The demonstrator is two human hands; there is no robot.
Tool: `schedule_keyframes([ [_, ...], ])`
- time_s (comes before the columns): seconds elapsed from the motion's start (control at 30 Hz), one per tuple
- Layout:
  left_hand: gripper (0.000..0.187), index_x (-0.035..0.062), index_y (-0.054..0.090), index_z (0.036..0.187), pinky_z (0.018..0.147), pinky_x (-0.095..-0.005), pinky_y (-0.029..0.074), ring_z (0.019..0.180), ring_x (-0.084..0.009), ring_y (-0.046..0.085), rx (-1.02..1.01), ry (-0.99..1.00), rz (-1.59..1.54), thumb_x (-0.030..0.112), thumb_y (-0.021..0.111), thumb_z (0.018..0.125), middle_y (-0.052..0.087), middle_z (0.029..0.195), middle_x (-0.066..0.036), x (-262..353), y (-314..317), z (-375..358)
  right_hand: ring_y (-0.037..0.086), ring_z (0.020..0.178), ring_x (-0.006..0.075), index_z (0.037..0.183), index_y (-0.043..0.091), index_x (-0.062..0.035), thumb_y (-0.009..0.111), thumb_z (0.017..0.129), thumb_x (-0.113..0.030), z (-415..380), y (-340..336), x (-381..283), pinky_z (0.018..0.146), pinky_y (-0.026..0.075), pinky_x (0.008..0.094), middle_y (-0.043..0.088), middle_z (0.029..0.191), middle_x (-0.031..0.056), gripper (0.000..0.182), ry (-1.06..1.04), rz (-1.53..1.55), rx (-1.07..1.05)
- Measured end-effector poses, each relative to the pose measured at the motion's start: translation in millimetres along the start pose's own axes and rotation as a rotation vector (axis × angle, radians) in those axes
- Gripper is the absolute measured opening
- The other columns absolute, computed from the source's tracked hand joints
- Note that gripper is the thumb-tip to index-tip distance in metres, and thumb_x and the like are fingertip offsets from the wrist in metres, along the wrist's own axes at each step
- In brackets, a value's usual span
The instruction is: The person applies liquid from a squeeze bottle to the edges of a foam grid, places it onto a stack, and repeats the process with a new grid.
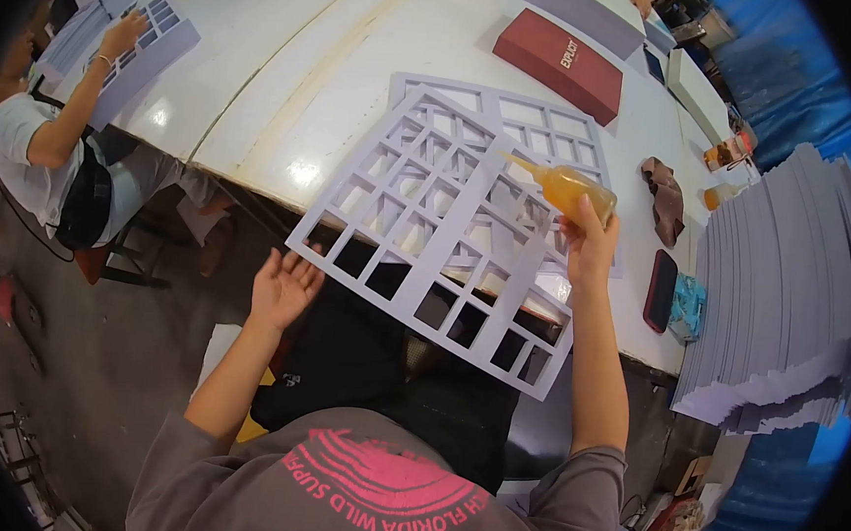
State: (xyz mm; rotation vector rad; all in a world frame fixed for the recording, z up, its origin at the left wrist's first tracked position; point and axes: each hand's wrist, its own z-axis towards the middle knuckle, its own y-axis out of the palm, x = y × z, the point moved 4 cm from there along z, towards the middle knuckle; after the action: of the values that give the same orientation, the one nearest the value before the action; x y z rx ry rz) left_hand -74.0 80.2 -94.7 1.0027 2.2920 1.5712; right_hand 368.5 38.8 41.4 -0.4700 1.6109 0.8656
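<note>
The right hand [595,240] has its fingers closed around the bottle [577,193], over the grid frame [450,230], nozzle pointing leftward; the left hand [284,291], fingers slightly apart, is by the near-left corner (whether touching, I cannot tell).

Front panel [448,232] over rear panel [491,102], overhanging table [349,83]; box [558,66] behind; phone [660,290] right, sheet stack [768,299] beyond.

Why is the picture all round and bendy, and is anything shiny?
In the head view, black corners surround a rounded picture; the white table looks curved, probably from a wide lens; glare spots shine on its top; the floor looks dimmer.
</note>
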Motion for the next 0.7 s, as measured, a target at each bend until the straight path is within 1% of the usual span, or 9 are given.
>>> schedule_keyframes([
  [0.07,0.038,0.0048,0.05,0.12,0.092,-0.0427,0.043,0.111,-0.0259,0.052,0.003,-0.075,0.113,0.031,0.048,0.092,0.055,0.119,-0.012,-6,-18,-4,0.059,0.065,0.0176,0.114,0.036,0.0003,0.072,0.078,-0.019,17,1,6,0.057,0.049,0.0264,0.054,0.093,0.0124,0.055,-0.023,-0.031,0.021],
  [0.1,0.032,0.0063,0.051,0.118,0.092,-0.0414,0.044,0.111,-0.0247,0.052,0.03,-0.086,0.161,0.023,0.051,0.092,0.056,0.116,-0.01,-11,-9,-14,0.058,0.065,0.0174,0.114,0.036,0.0003,0.072,0.078,-0.019,25,2,10,0.058,0.049,0.0263,0.054,0.093,0.0124,0.055,-0.023,-0.045,0.038],
  [0.2,0.029,0.0091,0.051,0.119,0.092,-0.0403,0.045,0.112,-0.0239,0.051,-0.074,-0.115,0.329,0.017,0.051,0.091,0.055,0.12,-0.009,-20,24,-27,0.058,0.064,0.017,0.109,0.04,-0.0011,0.071,0.079,-0.019,32,4,12,0.056,0.049,0.0256,0.056,0.089,0.0113,0.047,-0.037,-0.047,0.07],
  [0.23,0.028,0.0097,0.051,0.119,0.092,-0.0401,0.045,0.112,-0.0235,0.051,-0.093,-0.114,0.314,0.015,0.052,0.091,0.054,0.122,-0.009,-23,33,-30,0.058,0.063,0.0168,0.106,0.043,-0.0018,0.071,0.079,-0.019,31,5,13,0.056,0.048,0.0253,0.057,0.087,0.0107,0.042,-0.041,-0.041,0.077],
  [0.33,0.029,0.012,0.052,0.119,0.091,-0.0394,0.045,0.111,-0.0222,0.053,-0.14,-0.109,0.282,0.011,0.052,0.091,0.053,0.126,-0.009,-25,45,-28,0.057,0.061,0.0158,0.111,0.04,0.0009,0.072,0.077,-0.019,18,-3,12,0.054,0.046,0.0257,0.055,0.089,0.0113,0.051,0.002,-0.119,0.017],
  [0.4,0.03,0.014,0.052,0.12,0.09,-0.0391,0.046,0.109,-0.0207,0.054,-0.15,-0.117,0.269,0.011,0.052,0.091,0.052,0.128,-0.007,-27,40,-23,0.057,0.061,0.0155,0.11,0.041,0.0003,0.071,0.077,-0.019,-10,-3,7,0.052,0.045,0.025,0.057,0.087,0.0106,0.049,0.059,-0.15,-0.076],
  [0.53,0.036,0.0076,0.048,0.126,0.091,-0.0372,0.046,0.109,-0.0206,0.055,-0.168,-0.186,0.295,0.01,0.052,0.09,0.052,0.127,-0.01,-30,40,-17,0.057,0.061,0.0151,0.109,0.043,-0.0015,0.07,0.077,-0.02,-78,-1,2,0.051,0.045,0.024,0.059,0.086,0.0097,0.046,0.144,-0.188,-0.173],
  [0.63,0.036,0.0071,0.049,0.126,0.091,-0.0373,0.046,0.11,-0.0205,0.055,-0.183,-0.208,0.307,0.009,0.052,0.09,0.053,0.126,-0.011,-31,39,-15,0.058,0.061,0.0155,0.109,0.043,-0.0025,0.07,0.077,-0.019,-127,0,5,0.052,0.046,0.0247,0.059,0.09,0.0097,0.045,0.223,-0.185,-0.212],
  [0.7,0.037,0.0083,0.049,0.126,0.091,-0.0373,0.046,0.111,-0.02,0.054,-0.192,-0.192,0.347,0.008,0.053,0.09,0.053,0.126,-0.011,-30,39,-15,0.059,0.062,0.0163,0.11,0.043,-0.0021,0.07,0.077,-0.02,-156,2,1,0.052,0.047,0.0253,0.059,0.09,0.01,0.046,0.351,-0.173,-0.247],
])
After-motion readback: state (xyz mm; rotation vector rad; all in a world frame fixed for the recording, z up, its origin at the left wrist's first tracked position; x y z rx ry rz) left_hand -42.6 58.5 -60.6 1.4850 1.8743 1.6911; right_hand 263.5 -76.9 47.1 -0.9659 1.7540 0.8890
